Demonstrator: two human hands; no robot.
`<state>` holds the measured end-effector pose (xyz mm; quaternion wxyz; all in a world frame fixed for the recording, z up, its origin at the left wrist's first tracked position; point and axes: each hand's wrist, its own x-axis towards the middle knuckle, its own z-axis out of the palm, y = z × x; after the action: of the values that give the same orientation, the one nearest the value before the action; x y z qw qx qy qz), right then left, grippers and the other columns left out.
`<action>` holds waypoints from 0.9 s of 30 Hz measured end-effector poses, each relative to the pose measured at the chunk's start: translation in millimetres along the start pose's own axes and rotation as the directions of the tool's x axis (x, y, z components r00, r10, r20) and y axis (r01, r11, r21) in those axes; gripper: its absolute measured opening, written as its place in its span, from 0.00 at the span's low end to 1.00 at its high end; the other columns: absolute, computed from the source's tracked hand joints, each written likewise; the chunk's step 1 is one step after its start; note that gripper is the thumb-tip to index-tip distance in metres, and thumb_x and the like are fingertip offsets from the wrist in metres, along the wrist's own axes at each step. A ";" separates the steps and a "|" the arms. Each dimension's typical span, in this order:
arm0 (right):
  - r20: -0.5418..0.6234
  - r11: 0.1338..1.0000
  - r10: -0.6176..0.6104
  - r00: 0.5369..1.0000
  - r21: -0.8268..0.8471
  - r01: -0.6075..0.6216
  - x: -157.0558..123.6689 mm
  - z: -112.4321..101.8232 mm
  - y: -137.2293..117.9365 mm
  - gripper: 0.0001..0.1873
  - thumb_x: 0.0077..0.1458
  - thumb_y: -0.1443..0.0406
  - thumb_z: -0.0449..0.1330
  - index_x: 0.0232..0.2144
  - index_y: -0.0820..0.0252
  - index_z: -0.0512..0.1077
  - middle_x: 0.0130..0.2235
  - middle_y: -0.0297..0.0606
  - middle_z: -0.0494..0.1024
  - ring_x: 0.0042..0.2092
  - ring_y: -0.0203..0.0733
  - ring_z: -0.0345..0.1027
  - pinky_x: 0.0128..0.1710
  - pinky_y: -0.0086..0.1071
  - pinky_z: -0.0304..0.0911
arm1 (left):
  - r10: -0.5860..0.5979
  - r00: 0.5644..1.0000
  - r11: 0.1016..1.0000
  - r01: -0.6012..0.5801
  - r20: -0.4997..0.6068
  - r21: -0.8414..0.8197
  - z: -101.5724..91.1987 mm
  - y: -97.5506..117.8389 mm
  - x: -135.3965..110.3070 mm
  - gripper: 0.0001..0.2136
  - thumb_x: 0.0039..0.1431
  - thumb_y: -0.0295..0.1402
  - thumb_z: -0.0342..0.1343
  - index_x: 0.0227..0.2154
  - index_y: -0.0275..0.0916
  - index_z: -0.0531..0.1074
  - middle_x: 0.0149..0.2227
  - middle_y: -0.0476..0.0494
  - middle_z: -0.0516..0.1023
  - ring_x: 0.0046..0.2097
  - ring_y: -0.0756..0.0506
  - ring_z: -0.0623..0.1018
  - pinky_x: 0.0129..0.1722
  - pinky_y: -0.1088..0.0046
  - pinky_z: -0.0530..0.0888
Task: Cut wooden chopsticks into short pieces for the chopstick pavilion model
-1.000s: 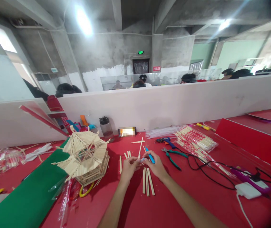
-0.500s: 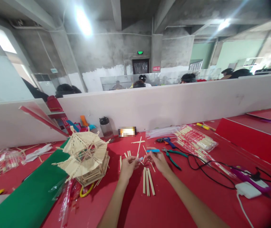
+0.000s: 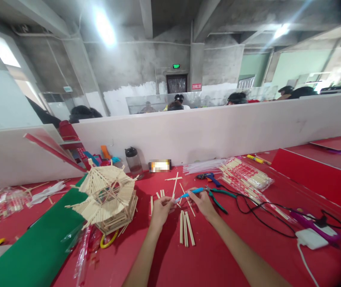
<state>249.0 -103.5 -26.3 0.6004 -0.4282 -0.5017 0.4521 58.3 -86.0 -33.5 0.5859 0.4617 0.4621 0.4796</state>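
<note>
My right hand [image 3: 204, 202] is closed around a blue pen [image 3: 194, 191], which slants down to the left. The pen's tip end meets the fingertips of my left hand [image 3: 160, 209]. Those fingers pinch a small whitish piece [image 3: 176, 200]; whether it is the pen's cap I cannot tell. Just beyond the left fingers, two thin wooden sticks [image 3: 175, 184] lie crossed on the red table. Another thin stick [image 3: 192, 209] rests between my hands. Nearer to me is a group of several short wooden sticks [image 3: 186, 229]. More short sticks [image 3: 160, 194] lie behind my left hand.
To the left stands a wooden-stick pavilion model [image 3: 107, 195] by a green board [image 3: 41, 235]. At the right are green-handled pliers [image 3: 218, 199], a glue gun [image 3: 209, 177], bagged sticks [image 3: 248, 173] and a cabled power strip [image 3: 316, 225]. A white partition [image 3: 206, 129] borders the back.
The blue pen in my right hand has turned from nearly level to slanting, and its tip end now reaches my left fingertips. My left hand has barely moved.
</note>
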 end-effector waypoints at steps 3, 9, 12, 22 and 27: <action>0.013 1.000 -0.003 1.000 -0.004 0.003 -0.1 -0.3 0.0 0.19 0.51 0.50 0.63 0.31 0.61 0.74 0.24 0.35 0.76 0.24 0.36 0.68 0.23 0.28 0.64 | 0.002 1.000 1.000 -0.002 0.002 -0.012 0.0 -0.1 0.6 0.20 0.37 0.45 0.70 0.27 0.33 0.76 0.24 0.45 0.79 0.28 0.48 0.79 0.30 0.75 0.77; 0.000 0.999 -0.021 1.000 0.044 0.021 0.6 1.3 4.1 0.22 0.53 0.48 0.61 0.41 0.58 0.73 0.35 0.41 0.80 0.34 0.43 0.74 0.29 0.31 0.69 | 0.007 1.000 1.000 -0.007 0.004 -0.023 0.1 -2.7 1.0 0.21 0.36 0.46 0.70 0.28 0.33 0.76 0.25 0.44 0.79 0.28 0.47 0.79 0.29 0.75 0.76; 0.067 0.995 -0.074 0.995 -0.057 0.078 -2.1 4.8 4.8 0.18 0.51 0.52 0.63 0.39 0.57 0.72 0.35 0.39 0.79 0.34 0.43 0.74 0.31 0.32 0.70 | 0.018 0.999 1.000 -0.018 0.032 -0.019 2.0 -2.9 -1.2 0.20 0.38 0.46 0.69 0.28 0.33 0.76 0.26 0.44 0.80 0.28 0.47 0.79 0.30 0.74 0.76; 0.217 0.969 -0.103 0.971 -0.200 0.148 -10.8 14.3 3.6 0.11 0.51 0.60 0.64 0.34 0.58 0.68 0.32 0.33 0.74 0.33 0.38 0.70 0.33 0.29 0.66 | 0.039 0.999 0.999 -0.039 0.023 -0.014 4.7 5.1 -5.7 0.20 0.38 0.45 0.69 0.27 0.33 0.75 0.25 0.43 0.79 0.27 0.46 0.79 0.29 0.74 0.76; 0.231 0.943 -0.112 0.966 -0.282 0.177 -16.1 18.8 -0.4 0.09 0.51 0.61 0.63 0.33 0.58 0.68 0.32 0.32 0.74 0.33 0.38 0.69 0.33 0.29 0.65 | 0.039 0.998 0.999 -0.038 0.044 -0.003 6.7 6.1 -8.1 0.20 0.38 0.46 0.69 0.28 0.33 0.76 0.26 0.44 0.80 0.28 0.46 0.79 0.31 0.72 0.76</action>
<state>229.0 -118.2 -27.0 0.5031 -0.4256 -0.6560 0.3680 63.1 -94.0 -25.7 0.5872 0.4803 0.4394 0.4811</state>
